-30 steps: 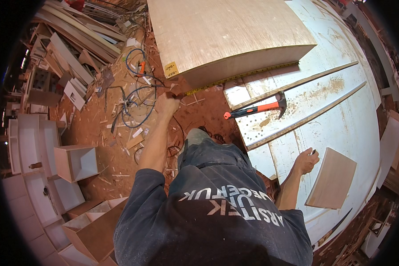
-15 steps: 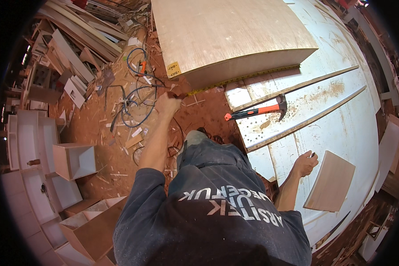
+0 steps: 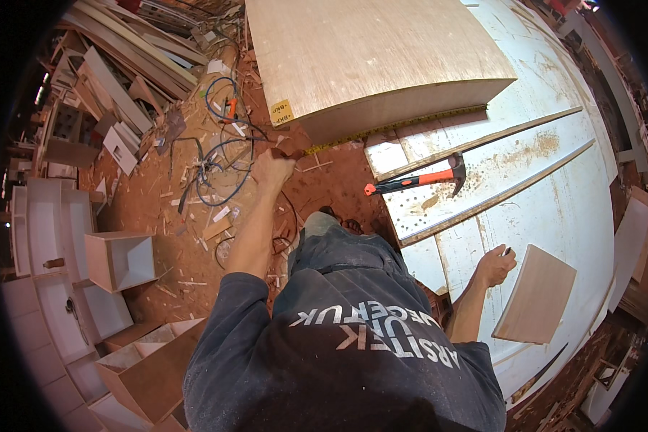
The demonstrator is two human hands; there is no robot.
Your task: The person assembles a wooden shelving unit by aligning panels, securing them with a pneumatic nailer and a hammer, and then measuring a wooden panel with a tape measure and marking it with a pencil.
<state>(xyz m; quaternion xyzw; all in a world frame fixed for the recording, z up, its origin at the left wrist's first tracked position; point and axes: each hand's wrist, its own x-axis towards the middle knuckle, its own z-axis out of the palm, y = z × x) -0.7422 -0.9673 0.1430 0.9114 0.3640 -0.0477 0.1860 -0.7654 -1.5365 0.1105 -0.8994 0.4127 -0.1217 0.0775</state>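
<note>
My left hand point(image 3: 273, 168) is closed on a tape measure, whose case is mostly hidden by the fingers. Its yellow blade point(image 3: 389, 127) runs out to the right, along the lower edge of a large plywood box point(image 3: 381, 54). My right hand point(image 3: 495, 266) is closed around a small dark stick, perhaps a pencil or marker; only its tip shows. That hand hovers above or rests on the white panel point(image 3: 475, 288), beside a loose plywood board point(image 3: 536, 297). Between my hands lies a hammer point(image 3: 421, 180) with an orange and black handle.
Two long wood strips point(image 3: 504, 191) cross the white work surface. Cables point(image 3: 219, 173) and wood scraps litter the reddish floor at left. A pile of boards point(image 3: 129, 57) lies far left, with open box cabinets point(image 3: 122, 259) nearer.
</note>
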